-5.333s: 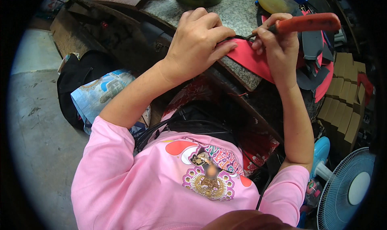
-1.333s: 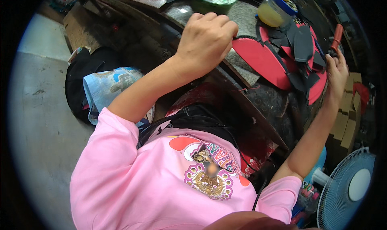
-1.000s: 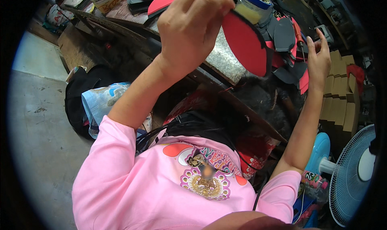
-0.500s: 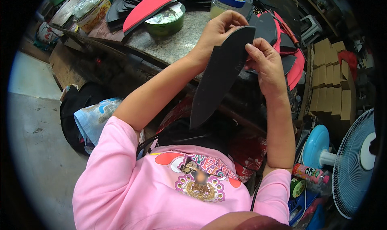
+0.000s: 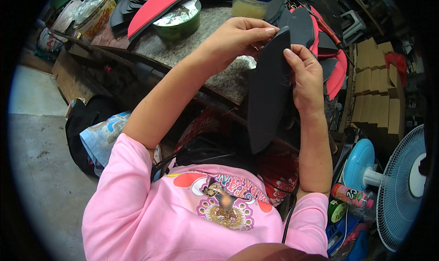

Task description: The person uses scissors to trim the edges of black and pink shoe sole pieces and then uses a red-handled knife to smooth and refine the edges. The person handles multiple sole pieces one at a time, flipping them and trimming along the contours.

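Note:
A black, flat shoe sole point(image 5: 270, 94) hangs lengthwise in front of me, its narrow end pointing down toward my lap. At its upper tip, my left hand point(image 5: 240, 37) pinches the edge between thumb and fingers. My right hand point(image 5: 307, 78) grips the right edge a little lower, thumb on the near face and fingers partly hidden. Behind it on the worktable lie more black and red soles point(image 5: 337, 75). A jar with a blue rim point(image 5: 250, 5) stands beyond my left hand.
A green tub point(image 5: 179, 25) and a long red sole point(image 5: 157, 8) lie at the worktable's point(image 5: 151, 46) far left, before stacked black pieces. Cardboard boxes point(image 5: 375, 85) stand on the right, above a fan point(image 5: 404, 178). A bottle point(image 5: 350, 194) lies beside the fan.
The sole has swung to the right and hangs more upright, its lower end moving right. My left hand has shifted slightly, with its thumb now at the sole's tip.

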`<state>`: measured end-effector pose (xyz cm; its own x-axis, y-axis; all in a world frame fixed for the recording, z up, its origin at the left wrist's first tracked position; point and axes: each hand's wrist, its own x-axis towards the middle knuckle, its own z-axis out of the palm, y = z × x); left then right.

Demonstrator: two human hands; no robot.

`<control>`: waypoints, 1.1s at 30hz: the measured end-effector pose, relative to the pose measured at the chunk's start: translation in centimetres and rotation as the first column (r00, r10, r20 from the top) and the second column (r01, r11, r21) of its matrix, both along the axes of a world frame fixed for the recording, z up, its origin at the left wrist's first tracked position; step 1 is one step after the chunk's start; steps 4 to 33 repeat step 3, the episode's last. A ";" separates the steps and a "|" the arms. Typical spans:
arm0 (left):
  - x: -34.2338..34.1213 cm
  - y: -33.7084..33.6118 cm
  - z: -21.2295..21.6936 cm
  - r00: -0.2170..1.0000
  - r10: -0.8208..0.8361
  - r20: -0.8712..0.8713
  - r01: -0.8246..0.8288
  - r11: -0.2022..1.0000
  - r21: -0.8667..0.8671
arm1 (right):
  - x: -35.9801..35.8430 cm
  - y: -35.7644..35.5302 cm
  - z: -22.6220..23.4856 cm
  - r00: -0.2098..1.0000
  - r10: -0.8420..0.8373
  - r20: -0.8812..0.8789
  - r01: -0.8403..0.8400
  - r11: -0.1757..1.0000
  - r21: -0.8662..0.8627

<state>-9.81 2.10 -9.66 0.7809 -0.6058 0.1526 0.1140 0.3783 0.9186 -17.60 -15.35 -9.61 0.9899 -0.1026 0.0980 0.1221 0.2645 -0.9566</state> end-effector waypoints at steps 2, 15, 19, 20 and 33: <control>0.5 0.2 -0.5 0.998 -0.054 -0.019 0.054 0.999 -0.005 | 0.1 0.0 -0.4 1.000 0.019 -0.010 -0.019 1.000 0.015; 0.8 0.3 -0.7 0.996 -0.089 -0.014 0.088 0.996 -0.025 | 0.2 -0.1 -0.6 0.999 0.043 0.003 -0.043 0.999 0.028; 0.8 0.3 -0.7 0.996 -0.089 -0.014 0.088 0.996 -0.025 | 0.2 -0.1 -0.6 0.999 0.043 0.003 -0.043 0.999 0.028; 0.8 0.3 -0.7 0.996 -0.089 -0.014 0.088 0.996 -0.025 | 0.2 -0.1 -0.6 0.999 0.043 0.003 -0.043 0.999 0.028; 0.8 0.3 -0.7 0.996 -0.089 -0.014 0.088 0.996 -0.025 | 0.2 -0.1 -0.6 0.999 0.043 0.003 -0.043 0.999 0.028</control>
